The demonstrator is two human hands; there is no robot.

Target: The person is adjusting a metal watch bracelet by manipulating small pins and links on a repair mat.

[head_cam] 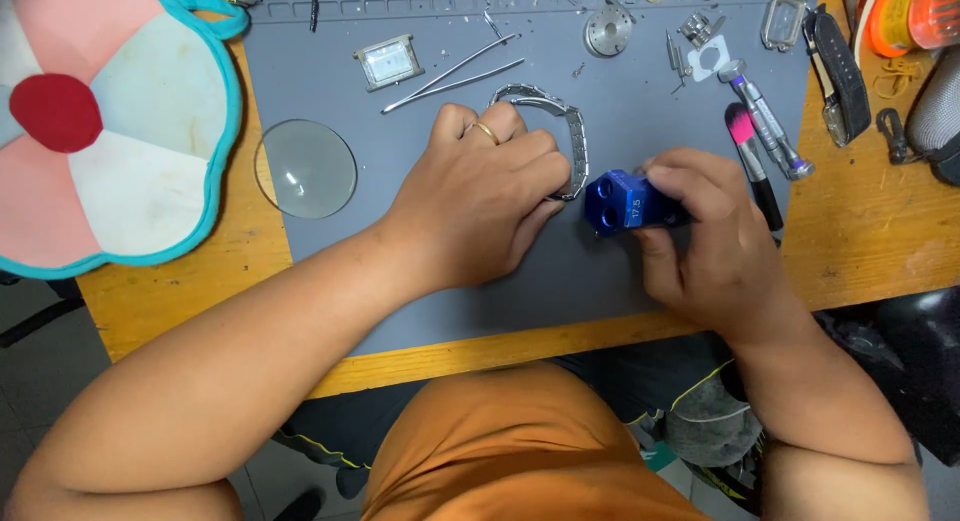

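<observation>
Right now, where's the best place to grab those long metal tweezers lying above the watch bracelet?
Probably mid-length on the tweezers, pinching across both slim arms from above. They lie flat on the grey mat, slanted, tips spread toward the left, with free space either side.

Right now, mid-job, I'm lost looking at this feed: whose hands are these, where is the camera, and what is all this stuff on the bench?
There is no machine here: a person works with two bare hands, and the single picture comes from a camera on that person's head, looking down. The left hand, with a gold ring, presses on a silver metal link watch bracelet. The right hand grips a small blue metal block tool held against the bracelet. They work on a grey rubber mat laid on a yellow wooden table. Around them lie a round clear lens, thin steel tweezers, a pink-tipped black brush and a flower-shaped pink and white cushion.
</observation>
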